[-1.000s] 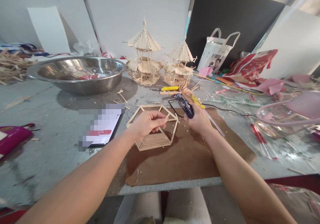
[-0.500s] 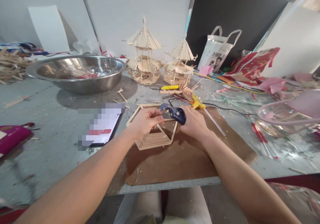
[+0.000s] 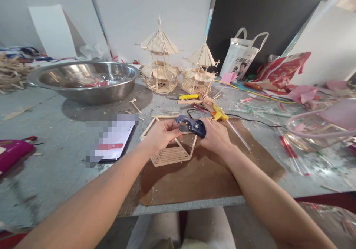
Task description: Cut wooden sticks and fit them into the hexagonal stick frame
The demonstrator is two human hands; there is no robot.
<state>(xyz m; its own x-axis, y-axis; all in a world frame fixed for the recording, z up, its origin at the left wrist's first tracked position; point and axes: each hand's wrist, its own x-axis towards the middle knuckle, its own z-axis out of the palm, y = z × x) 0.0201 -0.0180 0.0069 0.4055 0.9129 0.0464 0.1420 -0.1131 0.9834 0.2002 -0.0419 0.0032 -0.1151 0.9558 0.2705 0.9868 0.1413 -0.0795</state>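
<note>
My right hand [image 3: 215, 134] is wrapped round the handles of a dark blue hand cutter [image 3: 191, 125], its jaws pointing left. Close to those jaws, my left hand [image 3: 161, 134] has its thumb and fingers pinched together. Whatever it holds is too small and hidden to make out. Beneath both hands lies a many-sided frame of thin wooden sticks [image 3: 174, 156], one section filled with parallel strips. My fingers and the cutter cover part of it. The frame rests partly on a brown mat [image 3: 191, 186].
Two stick-built pagodas [image 3: 160, 72] stand behind. A yellow glue gun [image 3: 219, 113] and yellow utility knife [image 3: 189, 97] lie beyond the hands. Left are a phone [image 3: 115, 141] and a steel basin [image 3: 91, 93]; right, a clear basket [image 3: 317, 130] and scattered plastic tubes.
</note>
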